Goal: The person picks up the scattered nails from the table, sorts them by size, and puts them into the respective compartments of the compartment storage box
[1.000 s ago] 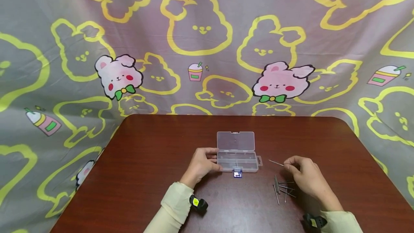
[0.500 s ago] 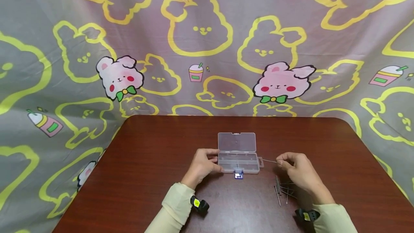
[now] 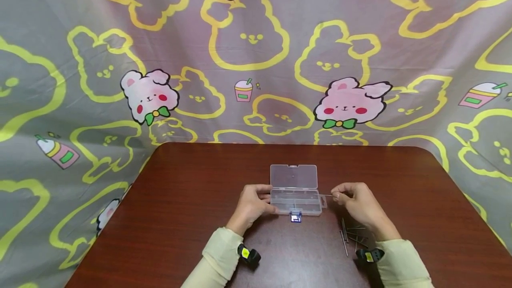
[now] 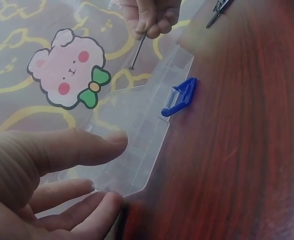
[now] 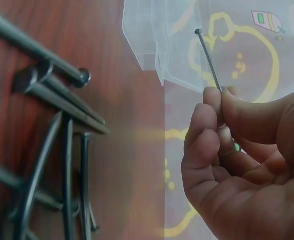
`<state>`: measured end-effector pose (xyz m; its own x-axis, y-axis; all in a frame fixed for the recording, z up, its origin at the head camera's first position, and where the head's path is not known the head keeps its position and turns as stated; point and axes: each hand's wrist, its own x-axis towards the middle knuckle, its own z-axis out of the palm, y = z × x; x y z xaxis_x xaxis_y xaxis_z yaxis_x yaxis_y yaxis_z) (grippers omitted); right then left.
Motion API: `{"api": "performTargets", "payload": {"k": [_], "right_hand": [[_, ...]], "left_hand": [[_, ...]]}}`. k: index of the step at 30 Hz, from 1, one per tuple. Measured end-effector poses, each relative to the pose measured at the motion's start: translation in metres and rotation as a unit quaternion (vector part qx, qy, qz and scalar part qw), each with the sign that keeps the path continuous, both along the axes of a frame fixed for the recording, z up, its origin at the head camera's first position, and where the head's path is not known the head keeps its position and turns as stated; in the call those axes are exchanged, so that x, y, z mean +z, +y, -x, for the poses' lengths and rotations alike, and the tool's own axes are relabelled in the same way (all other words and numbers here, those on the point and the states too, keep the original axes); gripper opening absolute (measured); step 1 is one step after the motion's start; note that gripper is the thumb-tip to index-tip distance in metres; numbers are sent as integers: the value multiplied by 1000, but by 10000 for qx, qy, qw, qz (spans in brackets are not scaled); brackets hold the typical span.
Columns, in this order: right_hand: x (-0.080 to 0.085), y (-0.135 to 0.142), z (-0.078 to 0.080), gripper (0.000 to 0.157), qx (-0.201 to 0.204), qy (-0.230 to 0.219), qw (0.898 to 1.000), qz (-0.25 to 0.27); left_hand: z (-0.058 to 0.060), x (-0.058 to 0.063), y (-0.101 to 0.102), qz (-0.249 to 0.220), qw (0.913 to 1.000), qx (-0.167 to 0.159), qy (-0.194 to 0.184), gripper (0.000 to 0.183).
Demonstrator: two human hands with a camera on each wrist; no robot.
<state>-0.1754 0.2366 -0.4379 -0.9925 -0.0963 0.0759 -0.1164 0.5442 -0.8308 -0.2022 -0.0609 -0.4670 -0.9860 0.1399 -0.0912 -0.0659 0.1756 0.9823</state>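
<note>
Right fingers [image 5: 202, 122] pinch nail [image 5: 209, 61]: thin, straight, dark grey, small-headed.

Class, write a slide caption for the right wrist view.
The right hand pinches a nail near the clear box, with loose nails on the table.

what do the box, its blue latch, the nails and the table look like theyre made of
Box: probably smooth clear plastic; the printed backdrop shows through it.
Blue latch: likely plastic too, smooth and evenly coloured.
Nails: metal, perhaps steel, from their grey sheen and bright highlights.
Table: reddish-brown streaked grain, slightly glossy; wood or wood-look laminate.
</note>
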Motion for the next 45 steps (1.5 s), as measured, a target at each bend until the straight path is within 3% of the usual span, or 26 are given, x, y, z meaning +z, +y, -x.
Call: {"api": "performTargets", "payload": {"k": [18, 32, 36, 45], "right_hand": [[-6, -23, 21, 10, 213, -211, 9994, 154], [2, -60, 36, 15, 417, -12, 9972, -618], [1, -64, 36, 16, 369, -117, 9966, -724], [-2, -68, 37, 20, 534, 115, 9917, -1165]], "left_hand": [[-3, 1, -1, -22, 10000, -28, -6, 76], [1, 4, 1, 265, 9995, -155, 6, 73], [1, 2, 2, 270, 9995, -190, 19, 72], [1, 2, -1, 156, 9995, -272, 37, 76]]}}
